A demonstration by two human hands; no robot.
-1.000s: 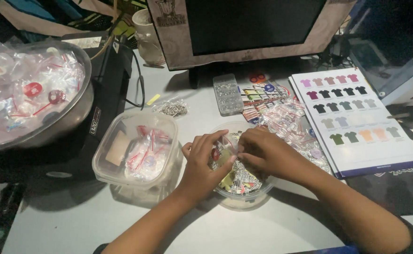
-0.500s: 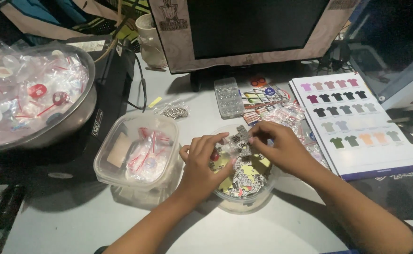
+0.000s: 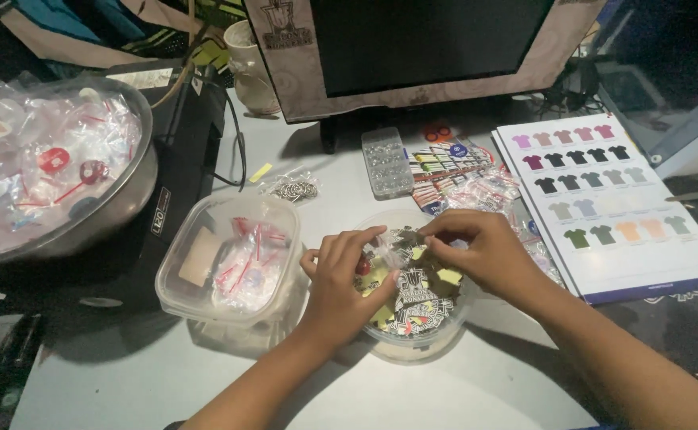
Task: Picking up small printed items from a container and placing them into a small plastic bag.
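Both hands meet over a round clear container filled with small yellow, black and white cut-out pieces. My left hand rests on the container's left rim, its fingers pinching a small piece at the top of the pile. My right hand comes in from the right, thumb and fingers pinched on a small piece between the two hands. Just left of them stands a square clear plastic tub with small red-and-clear packets and a tan card inside.
A large metal bowl of bagged items sits on a black machine at the left. A monitor stands at the back. A shirt colour chart lies at the right, with small packets, a clear bead box and key rings behind the container.
My hands have stayed over the round container, and the fingers have shifted slightly, working a small piece between them. The view has drifted a little.
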